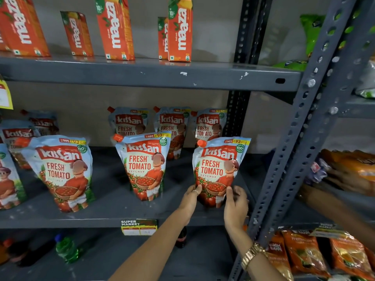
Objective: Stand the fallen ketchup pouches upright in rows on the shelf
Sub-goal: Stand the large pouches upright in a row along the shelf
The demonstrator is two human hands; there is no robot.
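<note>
Both hands are gripping the base of a ketchup pouch (pixel 218 171) standing upright on the grey shelf (pixel 113 207), left hand (pixel 189 201) and right hand (pixel 236 207) flanking it, with two more front-row pouches standing left of it.

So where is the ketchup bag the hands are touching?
In the head view, that ketchup pouch stands at the front right of the middle shelf, beside the grey upright post, with the left hand and right hand at its base.
</note>
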